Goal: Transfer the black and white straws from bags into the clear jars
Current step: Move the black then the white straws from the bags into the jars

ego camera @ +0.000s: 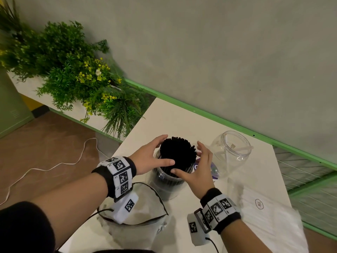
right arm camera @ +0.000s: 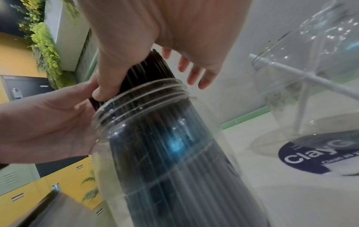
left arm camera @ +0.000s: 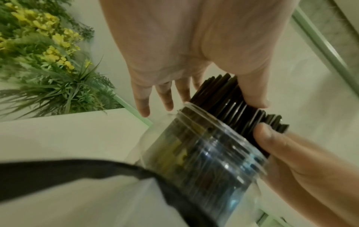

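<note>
A clear jar [ego camera: 168,181] stands mid-table, packed with black straws [ego camera: 177,152] that stick out of its mouth. My left hand [ego camera: 158,154] cups the bundle from the left, fingers straight on the far side and thumb lying on the straws. My right hand [ego camera: 198,161] cups it from the right, thumb against the near straws and fingers spread. In the left wrist view the left thumb [left arm camera: 252,95] rests on the straws [left arm camera: 229,101]. A second clear jar [ego camera: 232,150] at the right holds a few white straws [right arm camera: 320,83].
A clear bag with a black edge [ego camera: 138,214] lies at the table's front. A white bag marked XL [ego camera: 264,220] lies front right. A purple printed disc [ego camera: 214,171] sits by the jars. Plants [ego camera: 73,73] stand left; a green rail [ego camera: 228,123] borders the table.
</note>
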Available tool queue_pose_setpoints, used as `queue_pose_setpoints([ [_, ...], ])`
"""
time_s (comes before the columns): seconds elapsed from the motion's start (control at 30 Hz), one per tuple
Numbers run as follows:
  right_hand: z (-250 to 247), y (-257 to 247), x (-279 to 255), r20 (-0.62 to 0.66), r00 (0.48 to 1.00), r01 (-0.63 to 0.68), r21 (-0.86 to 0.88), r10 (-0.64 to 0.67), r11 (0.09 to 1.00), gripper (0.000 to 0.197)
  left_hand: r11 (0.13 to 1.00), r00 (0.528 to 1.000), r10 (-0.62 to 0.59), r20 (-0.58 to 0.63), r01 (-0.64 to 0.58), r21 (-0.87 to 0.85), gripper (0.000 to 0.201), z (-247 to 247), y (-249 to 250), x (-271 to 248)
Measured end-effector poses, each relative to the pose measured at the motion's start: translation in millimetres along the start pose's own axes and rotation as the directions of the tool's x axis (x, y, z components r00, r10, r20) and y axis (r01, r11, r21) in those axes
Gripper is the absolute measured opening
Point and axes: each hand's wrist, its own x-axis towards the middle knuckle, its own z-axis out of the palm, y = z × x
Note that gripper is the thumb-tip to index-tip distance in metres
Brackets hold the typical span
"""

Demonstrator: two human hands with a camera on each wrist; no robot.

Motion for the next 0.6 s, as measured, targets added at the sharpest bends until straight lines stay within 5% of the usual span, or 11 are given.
queue_pose_setpoints([
  [0.17, -5.8, 3.6, 6.0, 0.007, 0.996, 0.093, -0.096, -0.093, 0.991, 0.116, 0.999, 0.999, 0.031, -0.012, -0.031, 0.044, 0.090, -0.2, -4.1, -3.8],
  [0.3, -3.3, -2.4, 13.2, 0.133, 0.991, 0.033, -0.070, -0.023, 0.997, 0.112, 0.997, 0.997, 0.060, -0.044, -0.057, 0.059, 0.081, -1.1, -5.0, -3.5],
  [0.47, -0.3, -13.4, 14.8, -0.015, 0.999, 0.044, -0.066, -0.045, 0.997, 0.089, 0.982, 0.985, 0.119, -0.129, -0.097, 0.163, 0.059, -3.5, 4.8, -5.3],
  [0.6, 3.8, -5.5, 8.8, -0.012, 0.998, 0.059, -0.172, -0.062, 0.983, 0.088, 0.973, 0.978, 0.127, -0.165, -0.090, 0.214, 0.056, -4.5, 0.2, -8.0],
])
